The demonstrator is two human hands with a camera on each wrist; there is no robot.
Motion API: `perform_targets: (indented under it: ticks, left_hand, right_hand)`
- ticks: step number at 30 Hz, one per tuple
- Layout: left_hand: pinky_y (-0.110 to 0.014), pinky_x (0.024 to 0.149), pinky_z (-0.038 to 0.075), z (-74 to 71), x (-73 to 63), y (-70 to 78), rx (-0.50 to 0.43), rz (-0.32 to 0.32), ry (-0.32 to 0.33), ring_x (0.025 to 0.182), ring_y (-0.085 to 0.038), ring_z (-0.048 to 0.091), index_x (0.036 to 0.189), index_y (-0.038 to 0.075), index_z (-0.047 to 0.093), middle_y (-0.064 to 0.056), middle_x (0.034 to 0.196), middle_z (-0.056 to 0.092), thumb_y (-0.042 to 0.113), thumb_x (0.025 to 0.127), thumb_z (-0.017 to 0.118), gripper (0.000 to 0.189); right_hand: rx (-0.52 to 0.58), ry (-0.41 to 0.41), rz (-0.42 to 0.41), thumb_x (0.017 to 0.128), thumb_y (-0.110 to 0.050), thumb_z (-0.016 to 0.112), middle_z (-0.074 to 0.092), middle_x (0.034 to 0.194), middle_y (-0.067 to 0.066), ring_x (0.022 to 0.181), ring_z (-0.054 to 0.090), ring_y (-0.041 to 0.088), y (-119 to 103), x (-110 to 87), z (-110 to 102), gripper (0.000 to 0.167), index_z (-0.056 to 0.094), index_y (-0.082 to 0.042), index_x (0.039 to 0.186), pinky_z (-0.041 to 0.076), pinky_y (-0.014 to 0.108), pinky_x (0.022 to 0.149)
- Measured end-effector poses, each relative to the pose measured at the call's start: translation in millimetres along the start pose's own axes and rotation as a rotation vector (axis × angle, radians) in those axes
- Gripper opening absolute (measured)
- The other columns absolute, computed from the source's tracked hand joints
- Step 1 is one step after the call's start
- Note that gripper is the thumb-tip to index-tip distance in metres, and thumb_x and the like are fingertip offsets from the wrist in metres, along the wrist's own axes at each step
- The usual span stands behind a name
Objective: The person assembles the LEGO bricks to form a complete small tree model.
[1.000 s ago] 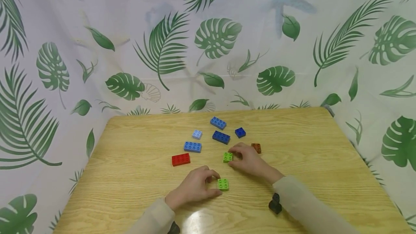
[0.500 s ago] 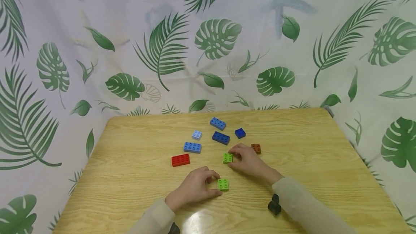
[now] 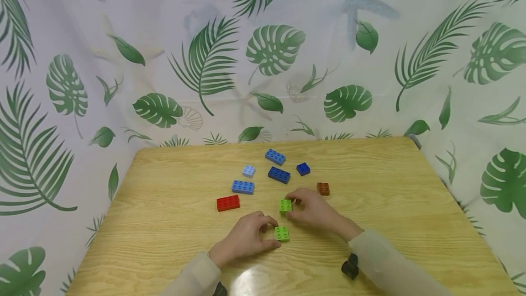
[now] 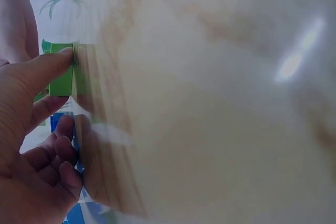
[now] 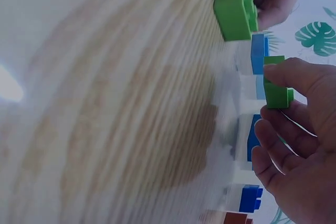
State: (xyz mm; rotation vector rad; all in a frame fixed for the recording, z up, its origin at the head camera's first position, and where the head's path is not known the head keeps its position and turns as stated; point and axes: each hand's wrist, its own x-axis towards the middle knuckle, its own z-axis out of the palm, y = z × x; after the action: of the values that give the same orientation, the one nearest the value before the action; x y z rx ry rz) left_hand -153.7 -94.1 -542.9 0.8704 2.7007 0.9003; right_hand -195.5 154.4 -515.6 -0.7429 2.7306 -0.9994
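My left hand (image 3: 246,235) pinches a light green toy brick (image 3: 281,234) between thumb and forefinger, low on the wooden table. In the left wrist view that brick (image 4: 62,72) shows its flat side under the thumb. A second light green brick (image 3: 285,206), also square with studs on top, is pinched by my right hand (image 3: 314,209) just behind the first. The right wrist view shows this brick (image 5: 276,82) between thumb and forefinger, while the other fingers curl loosely below. A small gap separates the two green bricks.
On the wooden table (image 3: 164,241) lie a red brick (image 3: 228,203), a mid-blue brick (image 3: 243,187), a pale blue brick (image 3: 248,171), a far blue brick (image 3: 275,156), a dark blue brick (image 3: 279,175), a small blue brick (image 3: 303,169) and a brown brick (image 3: 323,188). A leaf-print curtain (image 3: 222,104) hangs behind.
My right hand has moved slightly nearer and to the left with its green brick, closer to the other green brick. The left hand has stayed in place.
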Motion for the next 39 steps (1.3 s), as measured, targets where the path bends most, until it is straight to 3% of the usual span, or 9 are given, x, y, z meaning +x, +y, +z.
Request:
perform_targets:
  ticks: [7,22,30,39]
  left_hand:
    - [-0.019,0.068,0.041,-1.0,-1.2,1.7,0.001,0.003,0.006,0.076,-0.003,0.048,0.117,0.021,0.076,0.006,0.087,0.06,0.041,0.086,0.088,0.038]
    - [-0.019,0.067,0.042,0.3,-1.4,0.7,0.015,0.016,0.011,0.076,-0.003,0.048,0.118,0.018,0.076,0.006,0.087,0.06,0.041,0.086,0.088,0.041]
    - [-0.019,0.068,0.041,-1.0,-2.1,2.1,0.013,0.027,0.024,0.076,-0.002,0.047,0.117,0.017,0.076,0.005,0.086,0.06,0.04,0.086,0.089,0.041]
    - [-0.018,0.067,0.041,1.3,-1.2,0.1,0.024,0.046,0.043,0.074,-0.002,0.046,0.115,0.017,0.076,0.006,0.085,0.059,0.04,0.085,0.089,0.04]
  right_hand:
    - [-0.015,0.0,-0.063,0.089,-0.019,0.085,0.073,0.109,0.001,0.097,0.064,0.018,-7,-10.6,3,0.033,0.075,-0.008,0.119,0.053,0.03,0.085]
    - [0.055,-0.062,-0.146,0.09,-0.018,0.084,0.074,0.109,-0.002,0.098,0.065,0.019,-15,-30.6,10,0.029,0.076,-0.012,0.116,0.054,0.033,0.087]
    - [0.094,-0.104,-0.126,0.09,-0.018,0.083,0.072,0.109,-0.005,0.097,0.063,0.014,-15,-36.9,15,0.029,0.075,-0.014,0.118,0.053,0.03,0.085]
    - [0.095,-0.084,-0.156,0.09,-0.015,0.082,0.072,0.109,-0.003,0.096,0.064,0.015,-16,-38.5,15,0.028,0.074,-0.012,0.117,0.054,0.03,0.085]
